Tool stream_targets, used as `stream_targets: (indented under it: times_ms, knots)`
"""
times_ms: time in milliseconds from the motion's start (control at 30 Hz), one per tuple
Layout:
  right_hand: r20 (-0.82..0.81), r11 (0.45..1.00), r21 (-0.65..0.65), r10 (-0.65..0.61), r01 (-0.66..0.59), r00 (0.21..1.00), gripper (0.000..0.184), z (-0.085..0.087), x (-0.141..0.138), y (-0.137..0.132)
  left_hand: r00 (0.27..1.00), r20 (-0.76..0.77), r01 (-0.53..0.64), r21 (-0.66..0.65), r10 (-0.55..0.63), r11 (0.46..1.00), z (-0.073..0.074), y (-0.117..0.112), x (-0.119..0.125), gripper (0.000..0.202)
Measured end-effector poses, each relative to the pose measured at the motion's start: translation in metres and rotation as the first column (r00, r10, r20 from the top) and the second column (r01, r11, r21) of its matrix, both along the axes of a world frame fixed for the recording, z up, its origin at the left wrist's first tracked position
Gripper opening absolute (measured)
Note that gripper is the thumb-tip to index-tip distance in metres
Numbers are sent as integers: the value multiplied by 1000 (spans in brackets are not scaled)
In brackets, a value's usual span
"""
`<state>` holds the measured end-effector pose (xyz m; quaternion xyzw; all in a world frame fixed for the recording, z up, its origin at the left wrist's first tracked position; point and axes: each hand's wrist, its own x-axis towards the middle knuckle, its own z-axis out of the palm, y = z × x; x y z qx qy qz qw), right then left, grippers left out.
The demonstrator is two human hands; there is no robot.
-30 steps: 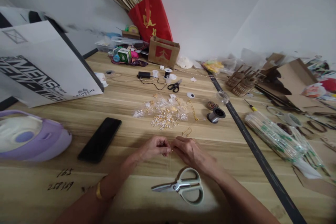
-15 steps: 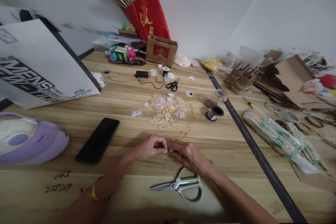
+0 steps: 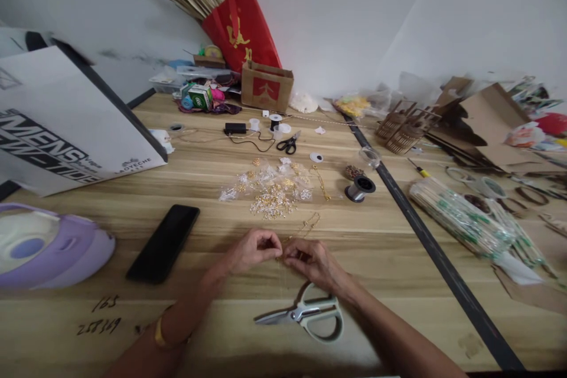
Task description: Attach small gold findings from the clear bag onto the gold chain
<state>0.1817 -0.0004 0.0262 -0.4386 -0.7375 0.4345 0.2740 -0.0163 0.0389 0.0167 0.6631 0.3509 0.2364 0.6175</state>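
Observation:
My left hand (image 3: pixel 259 248) and my right hand (image 3: pixel 315 260) meet over the table, thumbs and forefingers pinched, their tips almost touching. Between them is the end of a thin gold beaded strand (image 3: pixel 310 224), which runs out behind my right fingers and curls on the wood. A fine clear thread hangs below the fingertips. The exact bit in each pinch is too small to make out. Just below my hands lie scissors (image 3: pixel 305 312) with pale handles, blades pointing left. Beyond my hands, gold and clear beads (image 3: pixel 272 204) lie heaped among small plastic bags (image 3: pixel 266 176).
Left are a black phone (image 3: pixel 163 243), a purple-white device (image 3: pixel 66 248) and a white box (image 3: pixel 75 124). A wire spool (image 3: pixel 361 188), a gold chain (image 3: pixel 321 183) and black scissors (image 3: pixel 289 143) lie farther back. Wrapped sticks (image 3: pixel 460 218) lie right of a dark strip (image 3: pixel 434 248).
The view has shifted slightly. My fingertips have parted a little, with a tiny gold bit showing between them; the scissors and bead heap stay in place.

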Motion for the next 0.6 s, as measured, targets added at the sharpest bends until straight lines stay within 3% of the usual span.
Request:
stream_targets:
  times_ms: [267, 367, 600]
  knots:
    - [-67, 999, -38, 3, -6, 998, 19, -9, -2, 1, 997, 30, -66, 10, 66, 998, 1, -6, 9, 21]
    - [-118, 994, -109, -10, -3, 993, 22, -11, -1, 2, 994, 43, -99, 0, 99, 995, 0, -7, 12, 22]
    - [-332, 957, -291, -99, -2, 938, 29, -9, -1, 6, 967, 153, -178, -178, 206, 968, -14, -6, 15, 34]
